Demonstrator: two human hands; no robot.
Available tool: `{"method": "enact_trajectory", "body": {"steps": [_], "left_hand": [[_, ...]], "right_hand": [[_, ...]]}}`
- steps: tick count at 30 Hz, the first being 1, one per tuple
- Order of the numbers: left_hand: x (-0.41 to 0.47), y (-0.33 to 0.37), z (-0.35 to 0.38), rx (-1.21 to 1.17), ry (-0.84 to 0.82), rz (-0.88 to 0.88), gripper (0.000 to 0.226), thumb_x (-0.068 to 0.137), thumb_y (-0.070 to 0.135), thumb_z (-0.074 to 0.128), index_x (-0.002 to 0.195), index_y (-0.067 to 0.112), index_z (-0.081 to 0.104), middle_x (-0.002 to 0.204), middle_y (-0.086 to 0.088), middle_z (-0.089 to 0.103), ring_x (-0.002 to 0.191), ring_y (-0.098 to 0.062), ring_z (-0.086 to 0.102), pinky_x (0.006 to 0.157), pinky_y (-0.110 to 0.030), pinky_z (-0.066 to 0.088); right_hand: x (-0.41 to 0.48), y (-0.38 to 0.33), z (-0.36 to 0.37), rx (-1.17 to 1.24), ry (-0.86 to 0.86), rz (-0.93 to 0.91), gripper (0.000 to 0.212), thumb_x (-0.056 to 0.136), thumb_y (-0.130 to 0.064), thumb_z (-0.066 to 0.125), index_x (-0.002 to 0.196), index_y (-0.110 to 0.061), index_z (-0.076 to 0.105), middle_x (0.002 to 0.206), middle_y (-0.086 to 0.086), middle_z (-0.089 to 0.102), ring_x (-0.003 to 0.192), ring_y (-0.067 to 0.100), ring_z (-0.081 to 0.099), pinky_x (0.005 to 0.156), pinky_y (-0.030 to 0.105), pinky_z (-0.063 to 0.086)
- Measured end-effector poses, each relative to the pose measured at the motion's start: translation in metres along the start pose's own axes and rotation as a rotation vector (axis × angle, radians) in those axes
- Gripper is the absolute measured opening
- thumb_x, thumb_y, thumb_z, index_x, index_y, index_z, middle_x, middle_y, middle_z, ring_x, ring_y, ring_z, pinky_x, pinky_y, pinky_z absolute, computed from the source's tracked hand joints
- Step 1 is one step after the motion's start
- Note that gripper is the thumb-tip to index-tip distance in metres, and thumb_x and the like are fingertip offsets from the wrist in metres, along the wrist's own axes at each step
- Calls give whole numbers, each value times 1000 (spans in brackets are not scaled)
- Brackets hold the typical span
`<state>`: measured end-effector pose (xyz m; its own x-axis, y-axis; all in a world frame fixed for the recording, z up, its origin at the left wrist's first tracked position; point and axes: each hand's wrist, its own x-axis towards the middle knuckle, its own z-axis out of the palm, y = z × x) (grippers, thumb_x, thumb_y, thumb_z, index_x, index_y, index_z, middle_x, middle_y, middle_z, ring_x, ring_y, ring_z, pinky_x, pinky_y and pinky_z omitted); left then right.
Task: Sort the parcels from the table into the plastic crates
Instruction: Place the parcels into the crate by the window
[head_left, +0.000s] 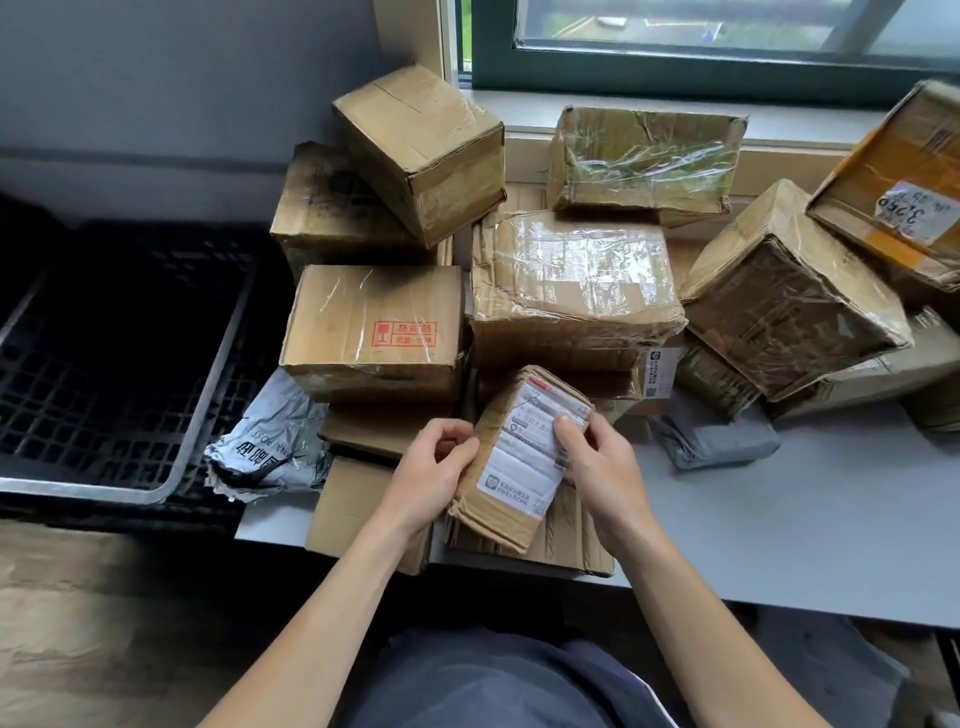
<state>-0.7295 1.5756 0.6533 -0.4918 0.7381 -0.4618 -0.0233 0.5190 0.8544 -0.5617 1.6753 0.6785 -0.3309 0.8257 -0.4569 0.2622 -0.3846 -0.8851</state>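
The left hand (431, 457) and right hand (597, 467) are bare, as are both forearms up to the lower edge. Between them shows a creased, dark blue-grey garment (493, 680) with a thin white line (657, 699) at its right side.

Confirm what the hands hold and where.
One small parcel: left hand grips its left edge, right hand its right edge, thumb on the label.

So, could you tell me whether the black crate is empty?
Empty, as far as shown: the crate shows only its bare lattice floor, nothing lying in it.
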Motion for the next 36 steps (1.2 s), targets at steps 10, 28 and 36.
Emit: {"method": "enact_trajectory", "body": {"steps": [10,28,36], "left_hand": [[-3,25,7,-207,-219,14,83,62,68,80,125,27,45,135,-14,58,120,-25,67,101,-50,57],[-11,36,7,-343,-340,142,83,67,44,83,134,21,39,136,-14,53,118,-16,65,97,-35,56],[-15,38,9,-351,-304,126,89,64,63,85,131,24,43,135,-13,56,123,-23,64,104,-45,55]], "right_hand": [[0,-37,-1,-236,-2,-307,37,100,-27,66,135,-35,61,122,-1,59,101,9,62,85,15,51],[4,-66,4,-152,-86,-525,8,98,-14,71,97,-17,78,93,-3,77,86,5,70,78,19,53],[6,-67,-2,-75,-98,-470,9,98,-15,71,100,-12,79,95,0,79,88,11,73,77,27,59]]}}
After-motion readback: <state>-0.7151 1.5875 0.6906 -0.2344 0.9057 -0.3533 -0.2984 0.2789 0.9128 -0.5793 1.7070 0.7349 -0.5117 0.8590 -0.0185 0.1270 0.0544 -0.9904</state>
